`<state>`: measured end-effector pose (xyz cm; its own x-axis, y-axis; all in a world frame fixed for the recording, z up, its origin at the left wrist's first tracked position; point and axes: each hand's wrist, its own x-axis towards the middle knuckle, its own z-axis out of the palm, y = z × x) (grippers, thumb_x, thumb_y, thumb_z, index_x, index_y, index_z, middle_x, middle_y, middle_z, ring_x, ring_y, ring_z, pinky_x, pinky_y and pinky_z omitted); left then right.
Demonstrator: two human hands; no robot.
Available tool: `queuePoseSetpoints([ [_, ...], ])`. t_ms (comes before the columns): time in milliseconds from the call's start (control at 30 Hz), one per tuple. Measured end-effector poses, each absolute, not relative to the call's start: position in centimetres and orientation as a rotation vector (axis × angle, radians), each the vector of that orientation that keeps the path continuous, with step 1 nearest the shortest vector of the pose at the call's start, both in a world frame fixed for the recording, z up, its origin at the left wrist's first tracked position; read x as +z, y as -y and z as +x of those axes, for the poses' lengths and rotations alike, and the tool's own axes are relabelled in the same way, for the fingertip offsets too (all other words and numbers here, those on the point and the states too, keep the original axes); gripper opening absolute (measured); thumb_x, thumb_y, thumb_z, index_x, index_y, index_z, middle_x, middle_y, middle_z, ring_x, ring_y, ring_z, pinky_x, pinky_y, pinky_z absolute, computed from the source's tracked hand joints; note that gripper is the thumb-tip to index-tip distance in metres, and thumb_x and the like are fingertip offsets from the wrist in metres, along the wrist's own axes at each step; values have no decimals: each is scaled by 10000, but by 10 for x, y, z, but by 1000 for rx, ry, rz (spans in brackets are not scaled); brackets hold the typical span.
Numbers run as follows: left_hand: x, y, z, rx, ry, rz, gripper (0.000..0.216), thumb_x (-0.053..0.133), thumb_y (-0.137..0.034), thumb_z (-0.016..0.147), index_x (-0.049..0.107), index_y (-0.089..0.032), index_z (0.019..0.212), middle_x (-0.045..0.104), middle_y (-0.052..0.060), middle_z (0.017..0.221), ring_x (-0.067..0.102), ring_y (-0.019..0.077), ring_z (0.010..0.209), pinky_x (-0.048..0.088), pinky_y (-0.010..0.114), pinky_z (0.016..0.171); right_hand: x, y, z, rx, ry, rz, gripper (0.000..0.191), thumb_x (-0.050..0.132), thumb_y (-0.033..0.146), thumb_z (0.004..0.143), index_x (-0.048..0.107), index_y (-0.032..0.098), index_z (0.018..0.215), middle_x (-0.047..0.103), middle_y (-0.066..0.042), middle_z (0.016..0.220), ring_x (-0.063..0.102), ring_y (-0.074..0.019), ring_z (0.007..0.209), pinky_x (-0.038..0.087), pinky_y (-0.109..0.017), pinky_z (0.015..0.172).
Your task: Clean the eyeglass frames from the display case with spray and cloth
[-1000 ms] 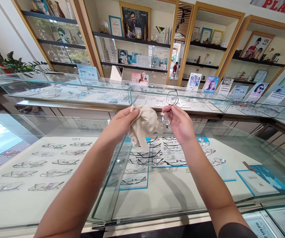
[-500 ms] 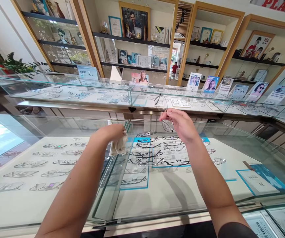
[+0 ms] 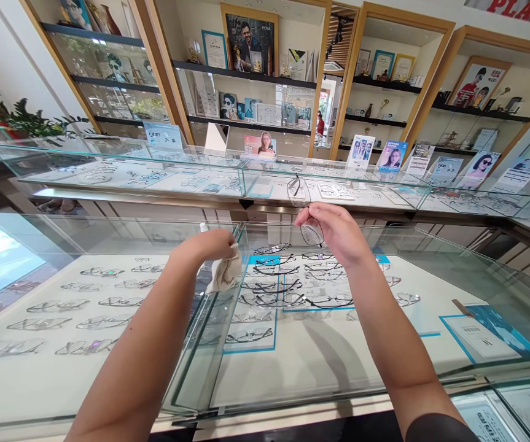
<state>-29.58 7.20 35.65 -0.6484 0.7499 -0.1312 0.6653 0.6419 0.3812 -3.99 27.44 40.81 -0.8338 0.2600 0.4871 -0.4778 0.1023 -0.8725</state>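
My right hand (image 3: 336, 228) pinches a pair of thin dark-rimmed eyeglasses (image 3: 298, 191) near the bridge, and the frame is turned so that one lens sits above the other. To the left, my left hand (image 3: 212, 247) is closed on a beige cloth (image 3: 226, 270), which hangs down from the fingers. A white tip (image 3: 204, 227) pokes up behind that hand; what it belongs to is hidden. Both hands are above the glass display case (image 3: 301, 368). Beneath them, several dark-framed glasses (image 3: 271, 286) lie in rows inside it.
A glass divider (image 3: 207, 344) separates the left section, where several clear-framed glasses (image 3: 59, 305) lie. A blue-edged card (image 3: 481, 334) rests at the right. Across the aisle stands another glass counter (image 3: 191, 178) with upright advertising cards (image 3: 360, 152). Shelves (image 3: 250, 77) line the back wall.
The cloth in my left hand has swung and spread slightly to the right as the hand shifted a little. The eyeglasses in my right hand have tilted very slightly.
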Motion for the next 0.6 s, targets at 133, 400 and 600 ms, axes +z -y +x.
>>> queuePoseSetpoints([
  [133,388,-66,-262,729,-2567,1240,369,776,-543,778,661,-218,646,599,41,598,463,172,541,292,308,587,407,-273,-41,1802,1795,196,238,679,356,977,831,284,809,784,-31,939,659,-203,953,498,-395,977],
  [400,401,-97,-176,1774,-1633,1146,511,855,-643,810,782,-170,987,782,89,913,672,209,800,548,327,808,395,-260,-55,1779,1695,145,156,755,409,949,870,309,918,814,-23,1067,697,-212,1025,527,-396,1005],
  [600,391,-114,-152,1818,-1348,1107,458,846,-595,867,744,-152,923,739,45,824,638,156,732,543,284,760,386,-252,-63,1745,1564,110,202,765,472,940,869,304,981,787,-37,1097,700,-223,1085,543,-379,1011],
])
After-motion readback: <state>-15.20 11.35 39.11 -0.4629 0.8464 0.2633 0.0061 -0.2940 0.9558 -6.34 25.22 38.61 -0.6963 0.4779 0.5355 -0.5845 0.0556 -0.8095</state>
